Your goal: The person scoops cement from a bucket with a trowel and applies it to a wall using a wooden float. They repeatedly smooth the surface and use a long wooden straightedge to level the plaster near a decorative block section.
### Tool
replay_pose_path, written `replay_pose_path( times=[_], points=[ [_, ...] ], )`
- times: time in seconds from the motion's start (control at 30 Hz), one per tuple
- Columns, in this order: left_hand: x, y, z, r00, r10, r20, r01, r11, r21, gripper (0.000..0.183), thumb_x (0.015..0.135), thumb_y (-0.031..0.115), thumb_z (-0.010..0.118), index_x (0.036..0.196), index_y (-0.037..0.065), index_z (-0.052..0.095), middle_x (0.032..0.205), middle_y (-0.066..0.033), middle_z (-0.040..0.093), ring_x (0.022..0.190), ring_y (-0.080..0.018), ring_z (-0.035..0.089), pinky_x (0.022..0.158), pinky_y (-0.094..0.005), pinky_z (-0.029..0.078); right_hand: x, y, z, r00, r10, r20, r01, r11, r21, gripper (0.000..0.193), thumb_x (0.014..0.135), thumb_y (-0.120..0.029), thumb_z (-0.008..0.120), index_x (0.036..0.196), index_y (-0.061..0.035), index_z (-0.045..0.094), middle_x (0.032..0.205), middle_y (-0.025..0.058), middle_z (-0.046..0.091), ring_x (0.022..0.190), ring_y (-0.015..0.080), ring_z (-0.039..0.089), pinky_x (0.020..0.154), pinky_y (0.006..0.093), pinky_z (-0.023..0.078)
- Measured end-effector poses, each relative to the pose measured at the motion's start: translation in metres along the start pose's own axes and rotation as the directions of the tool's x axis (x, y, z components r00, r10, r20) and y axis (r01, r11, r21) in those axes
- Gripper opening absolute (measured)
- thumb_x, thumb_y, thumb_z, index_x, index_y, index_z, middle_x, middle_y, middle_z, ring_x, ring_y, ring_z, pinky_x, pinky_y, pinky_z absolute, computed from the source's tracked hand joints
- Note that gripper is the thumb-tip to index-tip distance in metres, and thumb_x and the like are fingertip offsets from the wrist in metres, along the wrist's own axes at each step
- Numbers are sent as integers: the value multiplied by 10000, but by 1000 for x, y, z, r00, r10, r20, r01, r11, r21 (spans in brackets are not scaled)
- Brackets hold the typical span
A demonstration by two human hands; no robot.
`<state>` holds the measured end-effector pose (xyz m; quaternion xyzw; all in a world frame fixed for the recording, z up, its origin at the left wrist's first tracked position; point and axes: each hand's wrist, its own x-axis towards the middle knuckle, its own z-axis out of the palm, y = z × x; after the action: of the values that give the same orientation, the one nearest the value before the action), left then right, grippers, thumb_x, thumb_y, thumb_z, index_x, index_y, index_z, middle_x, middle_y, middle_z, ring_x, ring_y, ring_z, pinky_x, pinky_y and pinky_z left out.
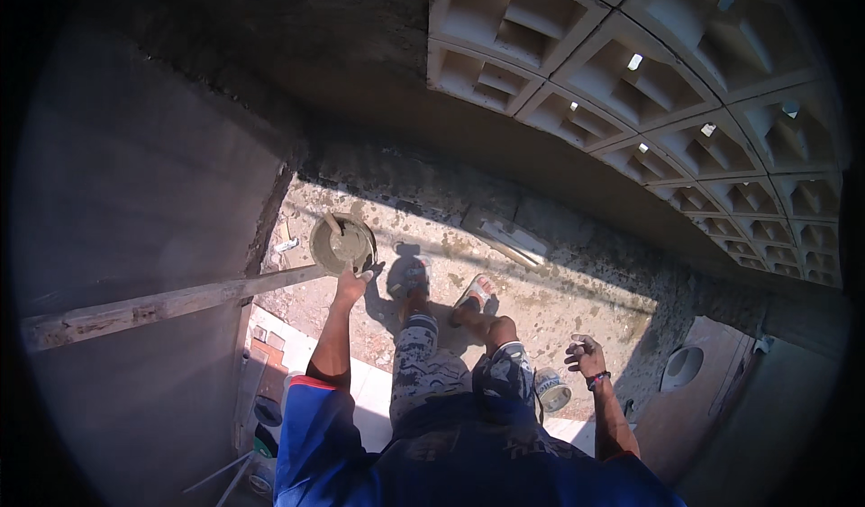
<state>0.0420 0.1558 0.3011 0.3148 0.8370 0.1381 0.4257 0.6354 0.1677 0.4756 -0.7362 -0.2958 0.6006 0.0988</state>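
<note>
A round bucket stands left of my feet with grey wet mortar inside. Out of the mortar rises a light tool handle; the tool's other end is hidden. My left hand is closed at the bucket's near rim and seems to grip it. To the right, my right hand hangs in the air with its fingers apart and loosely bent, holding nothing I can see. Nearest to that hand is a small can on the ground beside my leg.
A wooden beam juts from the left wall toward the bucket. Pale pierced blocks form the upper right wall. Wood strips lie at the far wall's foot. Bricks sit at lower left, a board with an oval hole at right.
</note>
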Motion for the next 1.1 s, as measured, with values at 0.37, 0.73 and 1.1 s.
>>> replay_pose_path(
  times=[0.37, 0.73, 1.1],
  points=[
    [256, -140, 42, 829, 48, -557, 114, 961, 253, 747, 779, 174, 721, 1405, 26, 341, 1154, -336, 543, 1072, -470, 544, 924, -501, 441, 263, 146, 69, 960, -276, -48, 252, 926, -280, 343, 845, 67, 426, 1162, -8, 536, 781, 66, 607, 637, 130, 613, 555, 267, 502],
    [345, -225, 67, 680, 213, -702, -33, 965, 261, 681, 840, 211, 668, 1352, -101, 345, 1270, -327, 494, 1188, -459, 475, 1015, -466, 358, 477, 110, 163, 749, -662, -17, 577, 665, -474, 231, 858, -85, 579, 1079, -27, 619, 750, 154, 654, 672, 235, 643, 640, 348, 498],
    [116, -100, -10, 467, 233, -853, -504, 863, -40, 437, 853, 135, 647, 1229, 0, 469, 1053, -140, 593, 989, -221, 581, 884, -365, 450, 507, 56, 145, 709, -688, 155, 657, 565, -500, 218, 899, -103, 530, 1055, 26, 610, 853, 207, 643, 719, 265, 628, 677, 344, 489]
  ],
)
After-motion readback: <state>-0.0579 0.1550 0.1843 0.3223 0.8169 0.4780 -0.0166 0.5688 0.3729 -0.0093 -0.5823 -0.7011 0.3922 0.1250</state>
